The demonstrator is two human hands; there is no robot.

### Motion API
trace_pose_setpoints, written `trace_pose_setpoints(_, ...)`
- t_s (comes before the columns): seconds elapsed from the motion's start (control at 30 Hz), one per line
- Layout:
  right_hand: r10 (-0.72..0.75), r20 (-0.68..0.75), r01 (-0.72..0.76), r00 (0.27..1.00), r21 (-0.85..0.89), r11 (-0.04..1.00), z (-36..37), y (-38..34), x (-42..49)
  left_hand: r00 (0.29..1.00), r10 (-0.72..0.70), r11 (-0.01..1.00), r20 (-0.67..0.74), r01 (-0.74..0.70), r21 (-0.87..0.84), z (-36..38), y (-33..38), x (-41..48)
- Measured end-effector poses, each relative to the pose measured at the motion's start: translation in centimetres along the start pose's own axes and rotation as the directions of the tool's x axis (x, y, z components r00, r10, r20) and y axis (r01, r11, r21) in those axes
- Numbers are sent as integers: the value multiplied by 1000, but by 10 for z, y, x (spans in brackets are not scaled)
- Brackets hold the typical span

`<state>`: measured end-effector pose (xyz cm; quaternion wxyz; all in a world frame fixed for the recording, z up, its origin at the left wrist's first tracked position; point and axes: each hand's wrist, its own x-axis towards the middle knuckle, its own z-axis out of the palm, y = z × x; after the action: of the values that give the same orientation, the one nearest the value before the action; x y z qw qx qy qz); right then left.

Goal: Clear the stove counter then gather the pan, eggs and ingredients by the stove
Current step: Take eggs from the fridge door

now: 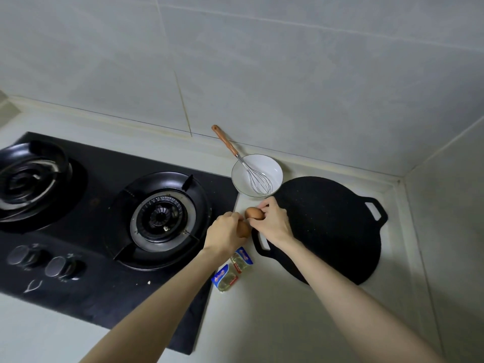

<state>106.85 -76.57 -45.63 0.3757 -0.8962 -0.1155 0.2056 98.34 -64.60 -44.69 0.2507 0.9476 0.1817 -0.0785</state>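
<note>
My left hand (226,231) grips a brown egg (244,230), mostly hidden under its fingers, low over the counter beside the stove. My right hand (272,220) pinches a second brown egg (253,213) just to the right of the first. A flat black griddle pan (330,226) with two cut-out handles lies on the counter right of my hands. Behind them stands a white bowl (272,170) holding a wire whisk (251,174) with a wooden handle. Two small butter packets (231,269) lie below my left wrist.
The black two-burner gas stove (110,218) fills the left, with its right burner (159,218) close to my left hand and two knobs (44,262) at the front. Grey tiled walls close off the back and the right corner.
</note>
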Motion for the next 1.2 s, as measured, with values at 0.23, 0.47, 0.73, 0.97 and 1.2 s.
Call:
trace_pose_setpoints(0.23,9,9,-10,1000,13,1000,-1,-4,0,1000,-14,998,-16,13,-60,1,0,-3)
trace_pose_setpoints(0.47,-38,-6,39,999,47,998,-9,-6,-10,999,-12,997,-34,9,-73,-9,1,-12)
trace_pose_setpoints(0.73,-198,-31,199,980,37,979,-40,-35,-41,985,58,989,-160,-78,-124,-54,4,-40)
trace_pose_setpoints(0.97,-409,59,402,911,107,909,-46,-109,-81,937,25,978,-349,-94,-184,-117,-14,-102)
trace_pose_setpoints(1.2,-614,157,592,773,170,788,6,-203,-157,851,-166,949,-499,1,-314,-176,-67,-220)
